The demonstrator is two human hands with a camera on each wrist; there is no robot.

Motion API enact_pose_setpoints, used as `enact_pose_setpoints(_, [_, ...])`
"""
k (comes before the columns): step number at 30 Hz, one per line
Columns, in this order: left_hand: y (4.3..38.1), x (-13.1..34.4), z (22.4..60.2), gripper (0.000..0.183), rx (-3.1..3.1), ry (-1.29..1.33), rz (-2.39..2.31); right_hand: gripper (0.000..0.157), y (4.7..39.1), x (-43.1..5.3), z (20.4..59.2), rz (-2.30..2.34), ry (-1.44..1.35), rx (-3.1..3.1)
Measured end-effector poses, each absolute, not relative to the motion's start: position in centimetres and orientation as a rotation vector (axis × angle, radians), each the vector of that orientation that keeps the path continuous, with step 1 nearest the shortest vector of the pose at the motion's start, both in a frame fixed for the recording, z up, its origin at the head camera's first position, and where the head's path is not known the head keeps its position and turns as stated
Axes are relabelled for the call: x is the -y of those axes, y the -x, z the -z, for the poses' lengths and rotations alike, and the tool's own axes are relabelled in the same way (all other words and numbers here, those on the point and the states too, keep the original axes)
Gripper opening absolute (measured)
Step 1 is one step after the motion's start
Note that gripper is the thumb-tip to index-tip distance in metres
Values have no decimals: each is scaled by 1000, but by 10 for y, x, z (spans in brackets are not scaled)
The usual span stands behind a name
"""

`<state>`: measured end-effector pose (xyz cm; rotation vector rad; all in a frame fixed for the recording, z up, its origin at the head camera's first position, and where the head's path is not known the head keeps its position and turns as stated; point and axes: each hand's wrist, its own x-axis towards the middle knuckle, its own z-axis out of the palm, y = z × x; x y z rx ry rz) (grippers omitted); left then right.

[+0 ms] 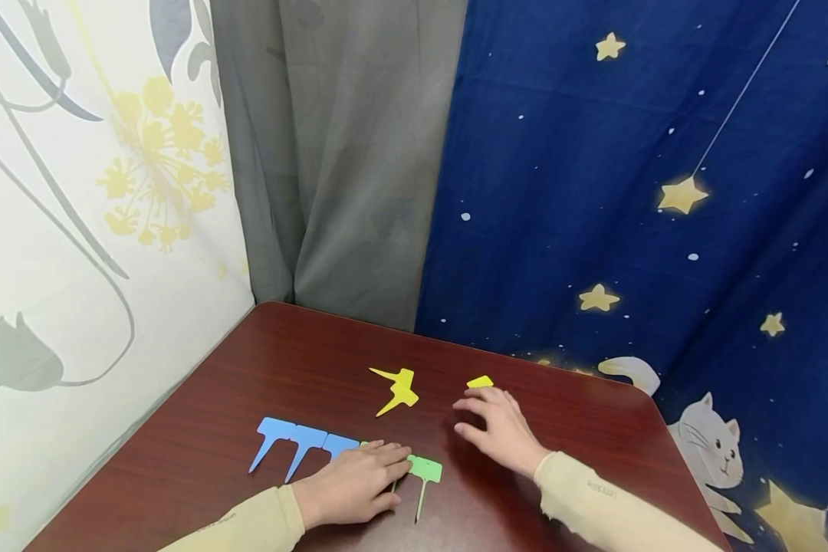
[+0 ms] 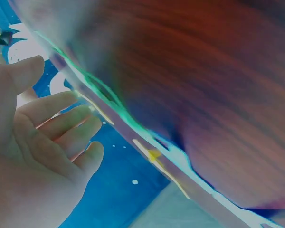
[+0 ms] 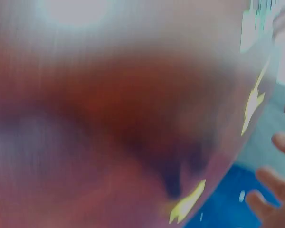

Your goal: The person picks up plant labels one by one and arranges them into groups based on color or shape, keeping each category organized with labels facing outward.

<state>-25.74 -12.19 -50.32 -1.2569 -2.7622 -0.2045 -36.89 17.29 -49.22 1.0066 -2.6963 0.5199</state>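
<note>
Blue T-shaped plant labels (image 1: 309,437) lie side by side in a row, heads touching, stems pointing toward the person. Green plant labels (image 1: 425,469) carry on that row to the right. My left hand (image 1: 355,481) rests over the middle of the row, its fingers fairly straight, hiding parts of several labels. Over the table at the right is my right hand (image 1: 500,431), with fingers loosely bent and spread. Just beyond its fingertips lies a yellow label (image 1: 481,381), partly hidden by the hand; the right wrist view shows that label (image 3: 187,205) apart from the fingers (image 3: 270,183).
Two more yellow labels (image 1: 403,387) lie together, overlapping or touching, beyond the row. The dark red wooden table (image 1: 303,345) has a rounded far edge. Behind it hang a grey curtain (image 1: 359,169) and a blue star-patterned curtain (image 1: 559,192); a white patterned cloth (image 1: 110,307) hangs at left.
</note>
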Motion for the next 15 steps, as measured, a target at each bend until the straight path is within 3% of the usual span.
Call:
enact_pose_setpoints(9, [255,100,495,49,2750,1339,260,51,449,-215,450,-277,-1236,2960])
enact_pose_setpoints(15, [258,93,494,49,2767,1348,263,56,474,-224,443,-200,-1297,3019])
